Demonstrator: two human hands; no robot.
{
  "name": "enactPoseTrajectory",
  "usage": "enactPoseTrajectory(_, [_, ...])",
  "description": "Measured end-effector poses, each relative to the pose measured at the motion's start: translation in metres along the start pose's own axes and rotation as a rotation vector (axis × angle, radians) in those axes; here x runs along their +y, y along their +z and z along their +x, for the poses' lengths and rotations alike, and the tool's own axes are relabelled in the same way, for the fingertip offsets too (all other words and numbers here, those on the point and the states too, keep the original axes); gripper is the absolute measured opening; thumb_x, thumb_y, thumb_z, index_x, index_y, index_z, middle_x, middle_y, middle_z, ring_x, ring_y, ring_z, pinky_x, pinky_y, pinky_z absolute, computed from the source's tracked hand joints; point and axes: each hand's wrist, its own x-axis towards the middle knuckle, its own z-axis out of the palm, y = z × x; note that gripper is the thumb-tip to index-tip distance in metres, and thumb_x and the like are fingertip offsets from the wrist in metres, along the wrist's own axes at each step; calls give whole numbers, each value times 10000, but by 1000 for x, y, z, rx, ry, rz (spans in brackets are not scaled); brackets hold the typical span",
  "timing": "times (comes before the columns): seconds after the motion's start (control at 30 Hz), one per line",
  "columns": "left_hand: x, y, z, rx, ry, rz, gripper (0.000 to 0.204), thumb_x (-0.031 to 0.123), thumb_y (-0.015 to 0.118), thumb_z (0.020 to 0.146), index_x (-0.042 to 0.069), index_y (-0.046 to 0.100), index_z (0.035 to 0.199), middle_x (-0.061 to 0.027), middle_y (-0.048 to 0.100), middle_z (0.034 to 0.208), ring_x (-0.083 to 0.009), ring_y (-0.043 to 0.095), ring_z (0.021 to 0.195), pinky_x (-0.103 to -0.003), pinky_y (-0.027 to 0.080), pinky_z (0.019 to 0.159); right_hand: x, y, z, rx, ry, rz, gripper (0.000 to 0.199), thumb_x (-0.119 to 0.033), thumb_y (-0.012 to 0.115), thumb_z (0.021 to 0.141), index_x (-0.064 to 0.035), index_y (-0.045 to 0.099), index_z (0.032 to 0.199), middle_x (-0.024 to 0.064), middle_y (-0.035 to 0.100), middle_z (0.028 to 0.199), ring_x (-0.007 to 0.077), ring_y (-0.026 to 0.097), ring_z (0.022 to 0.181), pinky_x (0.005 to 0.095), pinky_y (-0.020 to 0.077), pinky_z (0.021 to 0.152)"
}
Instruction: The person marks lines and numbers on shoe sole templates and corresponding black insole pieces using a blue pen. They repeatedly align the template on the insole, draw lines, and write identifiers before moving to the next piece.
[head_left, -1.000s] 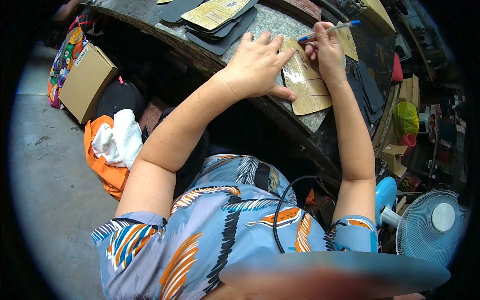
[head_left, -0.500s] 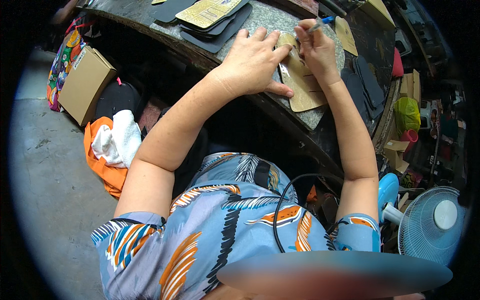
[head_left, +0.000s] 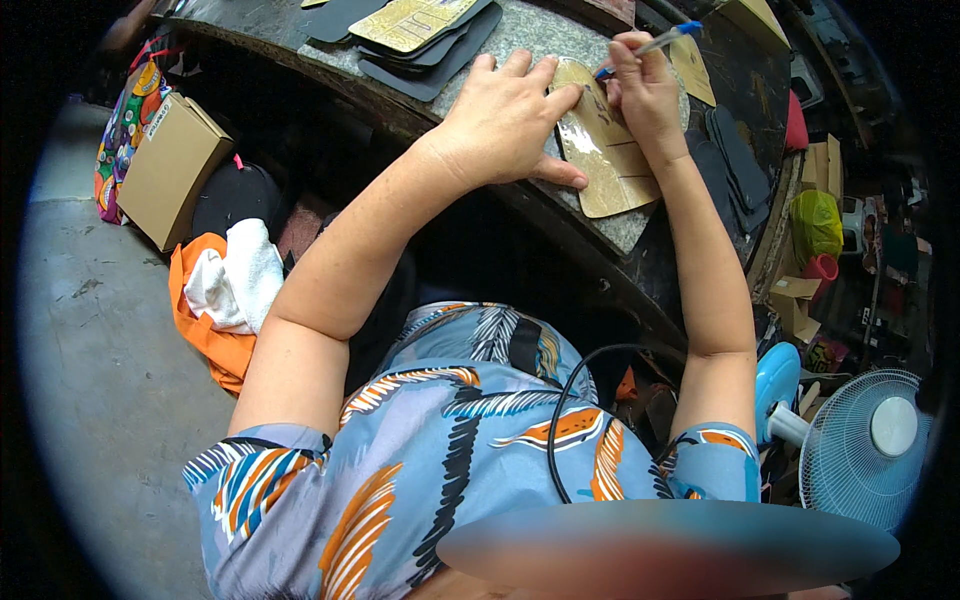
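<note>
The left hand point(head_left: 500, 118) is spread flat, with its fingers apart. Its thumb and first finger lie over the near long edge of a shiny gold piece point(head_left: 608, 170). The gold piece is between the two hands, on a gray speckled stone slab point(head_left: 540, 32). The right hand point(head_left: 645, 100) pinches a pen point(head_left: 674, 37) with a blue end. The pen leans, and its tip points down at the top part of the gold piece. I cannot tell if the tip touches it. Past the left hand's fingertips is a pile of dark flat pieces point(head_left: 430, 78) with a gold sheet point(head_left: 412, 24) on top. More dark pieces point(head_left: 742, 170) lie to the right of the right hand's wrist.
</note>
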Motion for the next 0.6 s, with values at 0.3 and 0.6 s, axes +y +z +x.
enactPoseTrajectory(0.3, [0,1,0,16,0,-15,877,771,604,656,122,580,1246,-177,548,1267,-320,496,1180,-467,387,921,1,1,1,-42,-96,-135,176,-301,512,997,-130,531,1029,-3,601,740,19,495,529,150,347,435])
enactPoseTrajectory(0.6, [2,-15,11,-128,-25,-42,884,718,666,639,141,547,1299,-154,572,1215,-313,532,1115,-409,443,880,-2,0,-1,-57,-52,-125,153,-272,506,1002,-123,542,1006,-6,587,742,24,496,547,151,352,447])
